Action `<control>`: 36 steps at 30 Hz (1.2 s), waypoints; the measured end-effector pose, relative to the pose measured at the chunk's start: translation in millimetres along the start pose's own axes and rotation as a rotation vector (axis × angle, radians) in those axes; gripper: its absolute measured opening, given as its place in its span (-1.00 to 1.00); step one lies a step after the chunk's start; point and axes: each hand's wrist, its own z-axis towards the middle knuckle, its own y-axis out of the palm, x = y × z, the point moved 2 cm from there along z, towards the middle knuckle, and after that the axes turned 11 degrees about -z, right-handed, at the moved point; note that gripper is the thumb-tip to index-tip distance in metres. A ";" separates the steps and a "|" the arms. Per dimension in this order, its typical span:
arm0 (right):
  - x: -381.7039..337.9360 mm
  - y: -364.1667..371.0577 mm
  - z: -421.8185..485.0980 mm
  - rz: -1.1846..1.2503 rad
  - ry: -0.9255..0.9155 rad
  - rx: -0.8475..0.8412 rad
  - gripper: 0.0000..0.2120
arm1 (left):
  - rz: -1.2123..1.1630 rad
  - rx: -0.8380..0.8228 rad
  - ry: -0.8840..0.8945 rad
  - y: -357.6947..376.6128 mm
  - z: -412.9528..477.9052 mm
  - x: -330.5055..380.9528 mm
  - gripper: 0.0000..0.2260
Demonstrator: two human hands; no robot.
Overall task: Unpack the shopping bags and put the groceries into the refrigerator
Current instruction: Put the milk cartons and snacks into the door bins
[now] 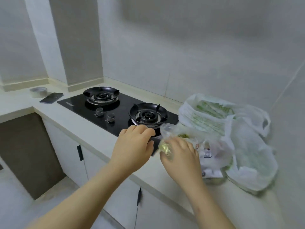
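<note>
Several thin white shopping bags [247, 146] lie on the counter to the right of the stove, one showing green vegetables [212, 111] through the plastic. My right hand [181, 156] grips a small clear plastic bag [170, 131] holding something green and yellowish, lifted just left of the pile. My left hand [133, 146] hovers beside it over the stove's front edge, fingers curled, holding nothing that I can see. A printed package [209, 154] shows inside the nearest bag. No refrigerator is in view.
A black two-burner gas stove [115, 109] is set into the pale counter [79, 123]. A phone [52, 97] and a roll of tape [38, 92] lie at the back left corner. White cabinet doors [69, 154] run below, tiled walls behind.
</note>
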 end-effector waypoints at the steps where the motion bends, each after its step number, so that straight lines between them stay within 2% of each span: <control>1: 9.4 4.2 2.0 -0.014 0.033 -0.012 -0.62 | -0.021 -0.009 0.020 12.0 6.0 0.6 -0.75; 9: 62.8 48.3 27.9 -0.131 0.259 -0.108 -0.60 | -0.151 -0.188 0.115 101.3 45.5 -15.0 -0.82; 13: 81.5 72.6 40.1 -0.195 0.298 -0.154 -0.60 | -0.252 -0.298 0.162 139.0 57.9 -29.5 -0.71; 17: 90.1 91.2 48.4 -0.249 0.378 -0.038 -0.64 | -0.316 -0.344 0.337 174.4 68.2 -39.7 -0.65; 20: 92.9 107.0 47.9 -0.310 0.395 -0.058 -0.64 | -0.311 -0.391 0.395 195.1 70.7 -45.0 -0.67; 23: 98.3 121.5 53.1 -0.301 0.396 -0.076 -0.66 | -0.298 -0.431 0.383 213.0 76.5 -45.8 -0.75; 29: 108.8 122.1 75.0 -0.214 0.363 0.069 -0.75 | -0.166 -0.483 0.301 235.4 97.7 -41.0 -0.75; 32: 124.1 124.9 82.1 -0.178 0.343 0.008 -0.73 | -0.121 -0.568 0.296 252.7 109.7 -42.5 -0.77; 36: 137.3 124.5 92.5 -0.143 0.311 -0.080 -0.69 | -0.070 -0.669 0.240 270.3 122.3 -48.4 -0.61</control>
